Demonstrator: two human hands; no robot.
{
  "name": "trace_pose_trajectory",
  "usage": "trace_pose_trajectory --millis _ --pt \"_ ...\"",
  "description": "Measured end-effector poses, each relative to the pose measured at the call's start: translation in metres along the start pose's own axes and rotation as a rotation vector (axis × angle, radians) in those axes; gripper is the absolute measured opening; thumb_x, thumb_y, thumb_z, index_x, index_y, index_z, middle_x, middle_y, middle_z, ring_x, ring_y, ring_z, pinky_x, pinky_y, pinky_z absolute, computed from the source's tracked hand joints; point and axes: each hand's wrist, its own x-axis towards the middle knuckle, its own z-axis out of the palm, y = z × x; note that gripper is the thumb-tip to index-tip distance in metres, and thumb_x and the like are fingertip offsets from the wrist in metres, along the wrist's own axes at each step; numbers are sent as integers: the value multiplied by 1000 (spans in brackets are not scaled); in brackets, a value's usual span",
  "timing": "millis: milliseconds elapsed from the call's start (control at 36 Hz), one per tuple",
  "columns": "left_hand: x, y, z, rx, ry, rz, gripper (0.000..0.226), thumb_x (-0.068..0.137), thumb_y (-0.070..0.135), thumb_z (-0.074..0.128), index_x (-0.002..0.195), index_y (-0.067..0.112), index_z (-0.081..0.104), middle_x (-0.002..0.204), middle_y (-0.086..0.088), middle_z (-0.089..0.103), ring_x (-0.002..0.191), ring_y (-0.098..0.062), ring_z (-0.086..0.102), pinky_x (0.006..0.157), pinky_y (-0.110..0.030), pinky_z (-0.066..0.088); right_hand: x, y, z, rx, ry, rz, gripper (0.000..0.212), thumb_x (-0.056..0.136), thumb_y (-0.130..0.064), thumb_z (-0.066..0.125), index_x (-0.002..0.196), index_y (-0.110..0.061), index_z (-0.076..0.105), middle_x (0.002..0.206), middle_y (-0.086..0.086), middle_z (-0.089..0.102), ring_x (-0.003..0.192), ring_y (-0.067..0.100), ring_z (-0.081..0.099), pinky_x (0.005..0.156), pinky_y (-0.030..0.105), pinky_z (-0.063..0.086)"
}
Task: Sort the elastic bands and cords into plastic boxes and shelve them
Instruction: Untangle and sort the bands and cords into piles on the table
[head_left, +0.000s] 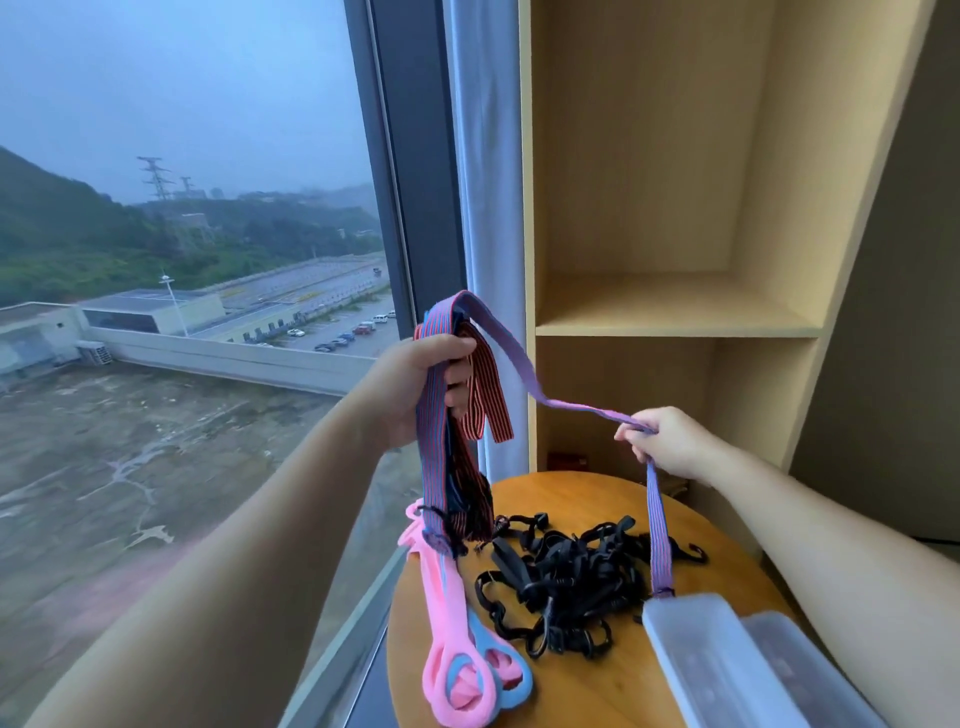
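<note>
My left hand (421, 387) grips a bundle of striped purple-red elastic bands (441, 457), folded over and hanging down to the round wooden table (582, 696). One striped band (566, 408) runs from that bundle to my right hand (670, 441), which pinches it; its free end (658, 535) hangs down to the table. A tangle of black cords with hooks (566, 577) lies on the table. Pink and blue looped bands (462, 670) lie at the table's left edge. Two clear plastic boxes (722, 670) sit at the front right.
An empty wooden shelf unit (675, 317) stands behind the table, with an upper compartment and a lower one. A large window (182, 260) and grey curtain (488, 208) are on the left. A small dark red object (567, 461) sits behind the table.
</note>
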Motion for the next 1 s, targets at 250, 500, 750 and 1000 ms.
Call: trace_pose_trajectory --millis 250,500,750,1000 --pt "-4 -35 -8 64 20 -165 25 84 18 59 60 19 50 54 3 38 42 -14 36 43 -22 36 -4 -49 -27 425 -240 -129 8 88 1 65 94 4 69 74 9 66 67 15 62 64 21 52" --pt "-2 -64 11 181 162 -127 12 89 6 60 78 8 55 69 -8 69 38 -16 44 44 -21 39 -1 -96 -11 -128 54 -261 13 78 -12 72 64 -12 71 61 5 69 51 11 60 54 23 43" --pt "6 -89 14 232 167 -85 12 87 14 69 80 7 62 80 -10 75 41 -15 49 46 -25 44 -5 -119 -6 -98 41 -182 19 83 1 52 88 3 71 66 17 63 42 19 47 48 25 39" --pt "5 -94 32 269 137 30 43 71 50 73 83 9 72 53 6 60 47 -16 51 51 -26 43 -18 -144 -14 424 -259 -88 19 92 -15 66 93 4 67 55 6 62 48 12 59 48 20 48"
